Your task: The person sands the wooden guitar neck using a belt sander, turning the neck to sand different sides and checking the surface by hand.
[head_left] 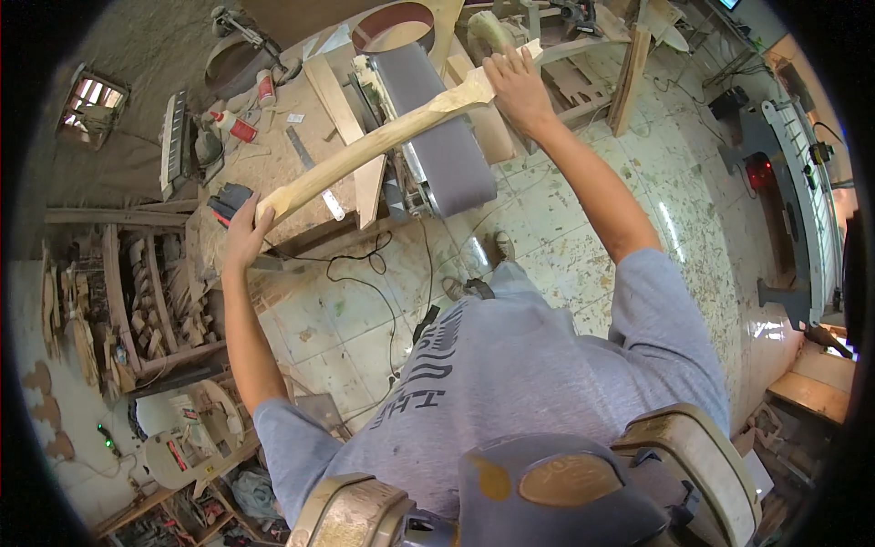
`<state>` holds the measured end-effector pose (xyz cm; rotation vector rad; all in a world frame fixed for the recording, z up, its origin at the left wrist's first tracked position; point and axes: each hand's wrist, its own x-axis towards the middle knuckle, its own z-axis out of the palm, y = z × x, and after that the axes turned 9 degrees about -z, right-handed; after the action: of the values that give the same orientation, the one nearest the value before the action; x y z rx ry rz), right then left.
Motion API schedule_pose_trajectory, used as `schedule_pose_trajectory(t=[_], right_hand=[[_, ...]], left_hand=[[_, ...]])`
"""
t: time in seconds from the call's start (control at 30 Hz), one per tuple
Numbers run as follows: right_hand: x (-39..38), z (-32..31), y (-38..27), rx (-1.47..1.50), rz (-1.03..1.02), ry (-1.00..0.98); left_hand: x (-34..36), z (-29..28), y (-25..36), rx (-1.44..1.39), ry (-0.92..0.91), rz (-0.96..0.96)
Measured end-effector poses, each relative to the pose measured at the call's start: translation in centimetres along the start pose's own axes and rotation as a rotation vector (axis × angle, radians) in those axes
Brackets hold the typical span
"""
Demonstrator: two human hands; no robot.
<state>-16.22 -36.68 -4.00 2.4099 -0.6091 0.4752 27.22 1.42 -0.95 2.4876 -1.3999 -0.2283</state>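
Observation:
A long, pale carved wooden neck, like that of a stringed instrument (pixel 374 144), lies slantwise across the grey belt of a belt sander (pixel 456 173). At its near left end, my left hand (pixel 244 237) is closed around the wood. My right hand (pixel 521 91) grips the far right end, its fingers wrapped over the top beside the notched tip. The middle of the neck passes over the sander's belt; whether it presses on the belt I cannot tell. Both arms are spread wide.
On the workbench (pixel 264 173) lie a metal ruler (pixel 299 148), a tapered board (pixel 369 187), red-and-white bottles (pixel 239 128) and a black tool (pixel 231 202). A round wooden hoop (pixel 394 25) stands behind the sander. Black cables (pixel 369 284) trail over the dusty tiled floor (pixel 602 205).

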Motion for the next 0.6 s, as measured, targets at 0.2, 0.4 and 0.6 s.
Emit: schedule_pose_trajectory(t=[0.2,0.4,0.6], right_hand=[[-2.8,0.3,5.3,0.003,0.061,-0.157],[-8.5,1.4,12.5,-0.073,0.081,-0.184],[-13.5,2.7,19.9,-0.073,0.069,-0.215]], left_hand=[[3.9,1.9,4.6,-0.006,-0.011,0.058],[9.3,5.1,12.0,0.035,0.050,0.209],[13.4,8.7,19.5,0.026,0.078,0.283]])
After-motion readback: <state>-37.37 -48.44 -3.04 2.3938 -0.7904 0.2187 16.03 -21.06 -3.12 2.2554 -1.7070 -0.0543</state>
